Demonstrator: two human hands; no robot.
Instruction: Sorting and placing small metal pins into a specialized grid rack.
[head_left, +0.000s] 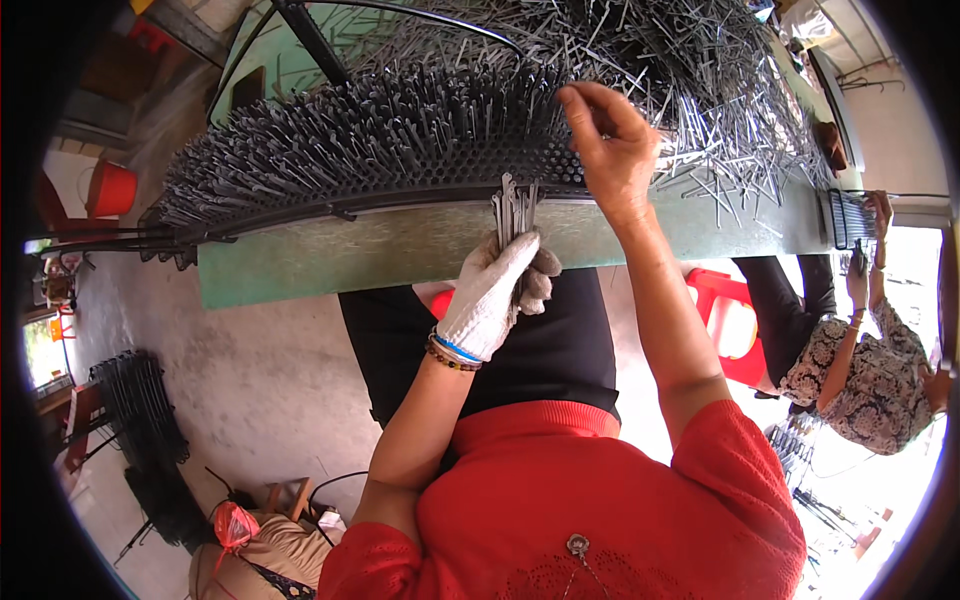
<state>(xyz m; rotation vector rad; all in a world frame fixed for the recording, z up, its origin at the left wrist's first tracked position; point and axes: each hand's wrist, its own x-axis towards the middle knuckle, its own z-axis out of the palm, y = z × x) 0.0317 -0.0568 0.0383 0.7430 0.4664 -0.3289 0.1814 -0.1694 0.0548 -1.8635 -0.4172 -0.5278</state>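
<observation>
My left hand [490,295], in a white knitted glove, is closed around a bundle of thin grey metal strips [514,208] whose ends point up, just in front of the table's near edge. A long black perforated rack [420,172] lies along the table, with many dark metal strips [310,145] standing in its holes. Toward its right end, several holes show no strips. Over that end is my bare right hand [617,150], its fingers curled and thumb near the index finger. Whatever it pinches, if anything, cannot be made out against the dark strips.
A large heap of loose metal strips [700,70] covers the back right of the green table [350,262]. Black bars rise behind the rack. A co-worker [860,380] handles another rack at the right. Around are a red stool [740,325], red bucket [112,190] and black racks [145,410].
</observation>
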